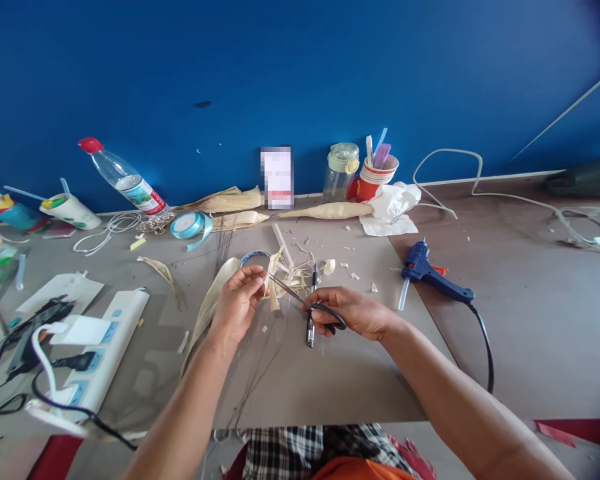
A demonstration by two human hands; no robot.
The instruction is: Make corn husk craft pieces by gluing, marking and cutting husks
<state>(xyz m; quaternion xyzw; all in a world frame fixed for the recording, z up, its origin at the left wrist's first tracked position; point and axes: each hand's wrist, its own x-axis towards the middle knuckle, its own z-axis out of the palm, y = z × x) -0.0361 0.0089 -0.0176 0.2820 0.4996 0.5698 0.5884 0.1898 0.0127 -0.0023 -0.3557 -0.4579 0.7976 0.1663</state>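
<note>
My left hand (243, 297) pinches a small strip of pale dried corn husk (275, 262) between thumb and fingertips. In my right hand (347, 312) is a pair of scissors (291, 291) with black handles, its blades pointing left toward the husk strip and the left fingertips. Beneath the right hand lies a black pen (310, 332), partly covered by the fingers. A larger husk leaf (207, 300) rests beside my left wrist. Husk scraps (297, 267) and a pale stick (283, 245) are scattered just beyond the hands.
A blue glue gun (433, 273) lies at right, its cord trailing forward. To the left are a white power strip (115, 333) with plugs and cables, a ribbon roll (187, 225) and a tilted bottle (130, 183). Along the blue wall stand a jar (340, 177), paper cups (375, 179) and a phone (277, 177).
</note>
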